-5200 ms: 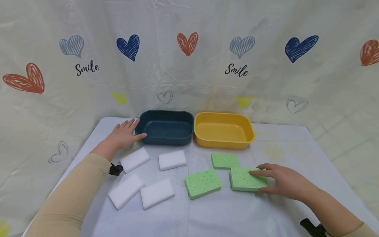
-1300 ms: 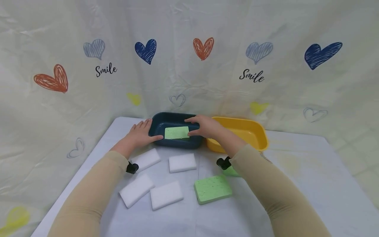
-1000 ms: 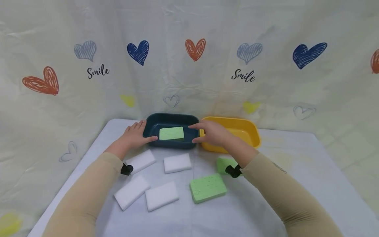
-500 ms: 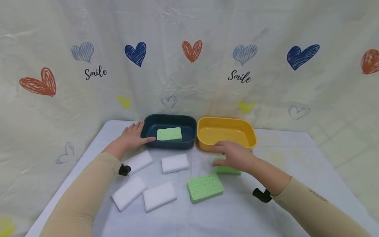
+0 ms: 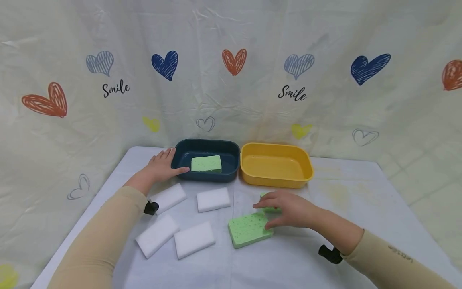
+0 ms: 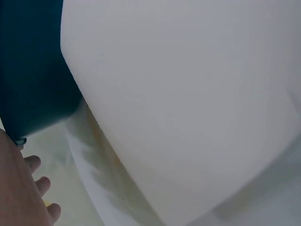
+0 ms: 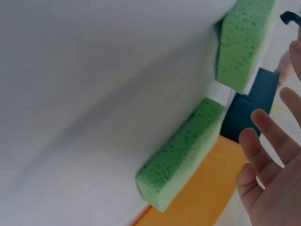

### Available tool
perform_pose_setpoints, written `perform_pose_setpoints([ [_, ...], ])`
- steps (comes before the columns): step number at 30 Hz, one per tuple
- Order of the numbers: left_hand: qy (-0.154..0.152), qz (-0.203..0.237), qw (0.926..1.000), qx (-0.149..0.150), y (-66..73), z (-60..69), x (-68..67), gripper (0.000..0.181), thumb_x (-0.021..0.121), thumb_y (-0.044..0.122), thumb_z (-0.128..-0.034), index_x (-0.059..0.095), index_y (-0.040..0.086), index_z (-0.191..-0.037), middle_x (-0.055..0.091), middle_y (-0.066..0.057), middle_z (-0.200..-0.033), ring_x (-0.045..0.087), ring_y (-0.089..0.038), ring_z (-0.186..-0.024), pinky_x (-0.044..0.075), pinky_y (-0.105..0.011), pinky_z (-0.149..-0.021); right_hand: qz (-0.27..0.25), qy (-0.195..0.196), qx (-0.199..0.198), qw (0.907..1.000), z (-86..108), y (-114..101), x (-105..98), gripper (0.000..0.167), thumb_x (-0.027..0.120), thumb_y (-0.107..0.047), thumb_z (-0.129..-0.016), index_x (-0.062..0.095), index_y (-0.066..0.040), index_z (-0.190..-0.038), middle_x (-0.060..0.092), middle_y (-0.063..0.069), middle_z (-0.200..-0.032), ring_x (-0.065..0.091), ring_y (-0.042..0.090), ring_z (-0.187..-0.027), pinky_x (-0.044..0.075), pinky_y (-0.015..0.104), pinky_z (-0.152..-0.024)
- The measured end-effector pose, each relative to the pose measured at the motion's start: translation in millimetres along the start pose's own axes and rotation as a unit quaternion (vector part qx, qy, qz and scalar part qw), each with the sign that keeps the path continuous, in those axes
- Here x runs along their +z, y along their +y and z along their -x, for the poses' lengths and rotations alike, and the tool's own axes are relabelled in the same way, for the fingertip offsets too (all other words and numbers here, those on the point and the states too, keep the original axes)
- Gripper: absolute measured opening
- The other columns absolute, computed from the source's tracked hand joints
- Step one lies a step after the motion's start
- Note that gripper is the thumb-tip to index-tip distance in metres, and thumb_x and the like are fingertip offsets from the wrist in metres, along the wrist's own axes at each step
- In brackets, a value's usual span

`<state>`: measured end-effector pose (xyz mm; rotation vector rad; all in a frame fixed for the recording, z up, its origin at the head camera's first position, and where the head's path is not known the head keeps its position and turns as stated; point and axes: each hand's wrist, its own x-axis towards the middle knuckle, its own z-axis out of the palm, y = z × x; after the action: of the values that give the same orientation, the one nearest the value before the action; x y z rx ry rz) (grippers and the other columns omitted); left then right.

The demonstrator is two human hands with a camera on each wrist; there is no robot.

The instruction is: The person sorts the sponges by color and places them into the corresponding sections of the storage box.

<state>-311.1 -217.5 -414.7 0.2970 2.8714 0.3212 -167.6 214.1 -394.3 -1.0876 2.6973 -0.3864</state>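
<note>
In the head view, the left hand (image 5: 159,168) lies spread against the left end of the dark teal tray (image 5: 207,177), its thumb over the near rim; a green sponge (image 5: 206,163) lies flat inside. The yellow tray (image 5: 276,183) stands just beside it, on the right. The right hand (image 5: 291,209), fingers apart and slightly bent, partly covers the rear loose sponge (image 5: 271,209), its thumb over the right edge of the front loose sponge (image 5: 247,230); whether it touches cannot be told here. Four white rectangular blocks (image 5: 213,199) lie to the left on the white tablecloth (image 5: 260,267). The left wrist view shows fingertips (image 6: 43,185) beside the teal tray's rim. In the right wrist view, the right fingers curve loosely, separated, with visible gaps to both loose sponges.
</note>
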Motion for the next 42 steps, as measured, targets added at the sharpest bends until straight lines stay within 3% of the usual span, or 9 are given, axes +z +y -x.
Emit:
perform_pose_setpoints([
  [12, -0.007, 0.004, 1.0000, -0.002, 0.1, -0.8, -0.8, 0.121, 0.040, 0.087, -0.0817, -0.003, 0.003, -0.158, 0.002, -0.023, -0.164, 0.002, -0.046, -0.148, 0.001, -0.063, -0.117, 0.017, -0.053, 0.005, 0.9984, 1.4, -1, 13, 0.063, 0.081, -0.052, -0.076, 0.061, -0.038, -0.135, 0.060, -0.008, -0.132, 0.055, 0.019, -0.123, 0.045, 0.045, -0.103],
  [23, -0.015, 0.006, 0.9999, -0.005, 2.1, 1.1, -3.2, 0.122, 0.038, 0.087, -0.0813, -0.004, 0.003, -0.158, 0.002, -0.025, -0.163, 0.002, -0.047, -0.148, 0.001, -0.063, -0.116, 0.023, -0.057, 0.000, 0.9981, 2.9, 1, 17, 0.062, 0.080, -0.051, -0.079, 0.060, -0.039, -0.136, 0.059, -0.010, -0.133, 0.054, 0.018, -0.124, 0.044, 0.045, -0.104],
  [32, -0.021, 0.012, 0.9997, -0.008, 1.7, 0.0, -3.4, 0.121, 0.040, 0.087, -0.0817, -0.005, 0.004, -0.158, 0.001, -0.025, -0.163, 0.001, -0.048, -0.148, 0.001, -0.064, -0.116, 0.034, -0.007, -0.018, 0.9993, 4.6, 8, 5, 0.057, 0.080, -0.046, -0.081, 0.062, -0.037, -0.134, 0.060, -0.006, -0.134, 0.053, 0.019, -0.127, 0.045, 0.043, -0.103],
  [42, -0.028, 0.014, 0.9995, -0.009, 1.7, 1.7, -5.1, 0.126, 0.037, 0.091, -0.0774, -0.006, 0.004, -0.158, 0.001, -0.025, -0.163, 0.001, -0.047, -0.148, 0.001, -0.062, -0.117, 0.000, 0.051, 0.010, 0.9987, -3.1, 14, -21, 0.053, 0.081, -0.039, -0.082, 0.065, -0.032, -0.132, 0.059, -0.003, -0.133, 0.059, 0.021, -0.116, 0.056, 0.036, -0.083],
])
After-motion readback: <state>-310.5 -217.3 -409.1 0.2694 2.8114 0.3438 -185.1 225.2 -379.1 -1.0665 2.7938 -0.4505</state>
